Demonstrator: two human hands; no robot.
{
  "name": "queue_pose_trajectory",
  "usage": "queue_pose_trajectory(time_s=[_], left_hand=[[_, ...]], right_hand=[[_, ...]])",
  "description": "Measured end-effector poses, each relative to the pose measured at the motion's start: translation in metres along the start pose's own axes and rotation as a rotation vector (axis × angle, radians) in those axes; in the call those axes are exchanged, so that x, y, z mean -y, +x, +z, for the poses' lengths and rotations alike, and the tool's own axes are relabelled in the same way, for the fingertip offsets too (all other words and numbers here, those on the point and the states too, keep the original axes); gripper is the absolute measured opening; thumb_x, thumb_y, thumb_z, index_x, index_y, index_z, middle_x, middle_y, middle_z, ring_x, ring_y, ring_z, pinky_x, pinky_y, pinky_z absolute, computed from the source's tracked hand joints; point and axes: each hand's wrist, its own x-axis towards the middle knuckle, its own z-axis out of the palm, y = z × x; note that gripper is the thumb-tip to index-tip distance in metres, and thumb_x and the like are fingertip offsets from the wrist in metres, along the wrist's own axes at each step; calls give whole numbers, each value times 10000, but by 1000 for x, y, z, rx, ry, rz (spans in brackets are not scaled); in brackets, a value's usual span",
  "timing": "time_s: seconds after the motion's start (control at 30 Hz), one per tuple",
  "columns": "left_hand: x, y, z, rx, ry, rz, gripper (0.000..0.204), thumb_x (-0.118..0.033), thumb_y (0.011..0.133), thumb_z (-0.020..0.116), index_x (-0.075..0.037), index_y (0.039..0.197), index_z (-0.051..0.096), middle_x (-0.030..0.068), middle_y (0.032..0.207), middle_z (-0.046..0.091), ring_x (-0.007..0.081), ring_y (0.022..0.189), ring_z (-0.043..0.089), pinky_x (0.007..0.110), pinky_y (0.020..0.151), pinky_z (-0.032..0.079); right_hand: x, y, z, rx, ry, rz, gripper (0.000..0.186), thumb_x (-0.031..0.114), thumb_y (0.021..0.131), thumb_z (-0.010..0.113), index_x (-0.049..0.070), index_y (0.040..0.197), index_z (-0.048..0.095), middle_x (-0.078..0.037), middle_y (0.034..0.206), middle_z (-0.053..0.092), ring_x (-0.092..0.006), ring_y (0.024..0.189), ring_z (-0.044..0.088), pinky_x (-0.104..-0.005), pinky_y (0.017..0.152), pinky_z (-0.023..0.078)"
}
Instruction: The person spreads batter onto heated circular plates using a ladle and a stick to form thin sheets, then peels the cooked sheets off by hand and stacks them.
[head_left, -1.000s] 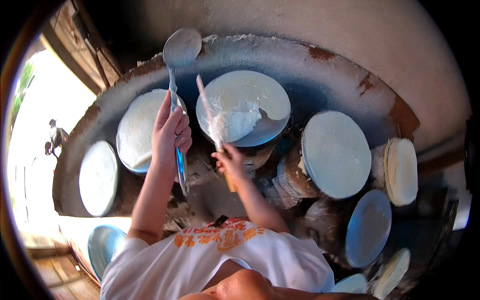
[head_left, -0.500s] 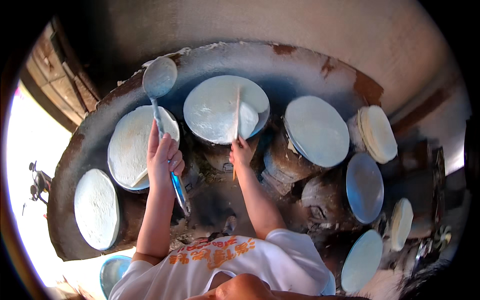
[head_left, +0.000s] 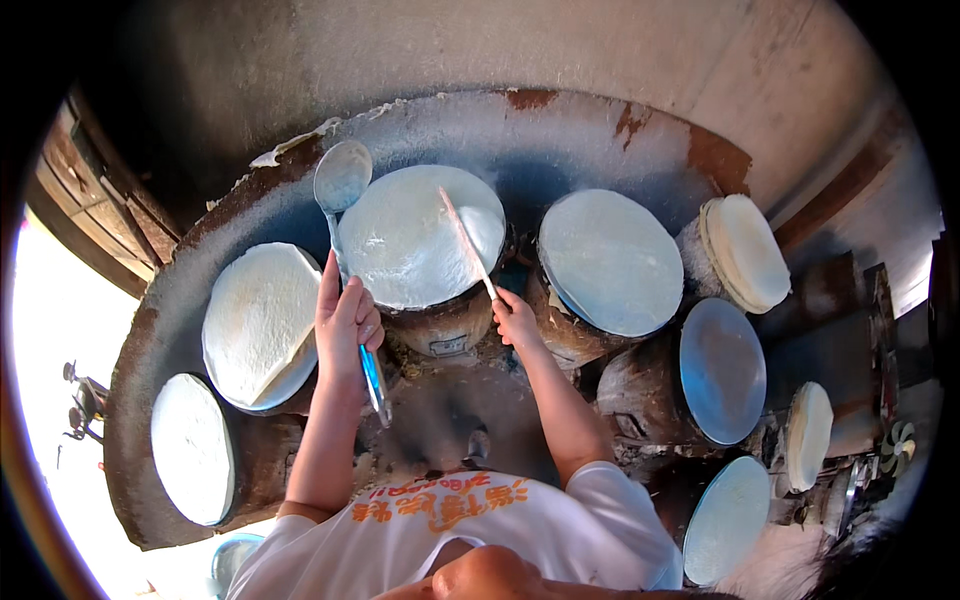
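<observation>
A long-handled metal ladle [head_left: 342,175] is gripped in my left hand [head_left: 345,320], its round bowl raised beside the middle griddle's left edge. My right hand [head_left: 512,318] is closed on a pale flat wooden stick [head_left: 462,232], which slants up and left across that round griddle [head_left: 390,250]. White batter covers most of its top, with a thicker wet lump [head_left: 485,225] on the right side, beside the stick. The griddle stands on a rusty drum [head_left: 445,335]. Just left, a round flatbread [head_left: 255,320] lies on another griddle, its lower edge lifted.
More round griddles [head_left: 190,450] [head_left: 605,255] [head_left: 722,370] [head_left: 725,520] on drums curve around me inside a low rusty wall [head_left: 530,120]. Stacks of flatbreads [head_left: 745,250] [head_left: 810,435] stand at the right. A bright opening with a dark bike-like vehicle [head_left: 85,400] is at the left.
The view has shifted, so the wall and griddles sit differently. The stick has swept rightward over the middle griddle, and batter now covers patches that were bare a second ago.
</observation>
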Motion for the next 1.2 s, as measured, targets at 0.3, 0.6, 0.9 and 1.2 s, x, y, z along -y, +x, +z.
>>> queue_pose_trajectory(time_s=[0.3, 0.6, 0.9, 1.2], left_hand=[[50, 53, 63, 88, -27, -221, 519, -106, 944, 483, -216, 1419, 304, -64, 621, 330, 31, 470, 326, 180, 407, 276], [56, 106, 58, 163, -947, -839, 329, -248, 974, 473, -84, 699, 399, -37, 541, 369, 57, 392, 370, 196, 387, 374], [68, 126, 42, -80, -869, -748, 264, -143, 958, 436, -70, 710, 383, -14, 551, 389, 79, 431, 405, 200, 417, 418], [90, 128, 21, 21, -578, -602, 168, -106, 940, 483, -90, 797, 396, -17, 573, 375, 75, 458, 387, 183, 409, 400]], right_hand=[[-21, 23, -52, -68, -395, -479, 298, 156, 943, 491, 145, 1229, 573, -76, 633, 562, -181, 509, 541, -337, 507, 457], [-41, 9, -75, -301, -719, -426, 282, 241, 918, 510, 126, 1162, 590, -177, 598, 577, -366, 565, 595, -507, 491, 441], [0, 43, -95, -88, -739, -522, 241, 220, 904, 517, 131, 1117, 586, -189, 730, 628, -390, 686, 611, -496, 591, 475], [-92, -19, -62, -250, -454, -392, 266, 201, 946, 486, 79, 1174, 549, -80, 607, 532, -172, 446, 508, -328, 411, 407]])
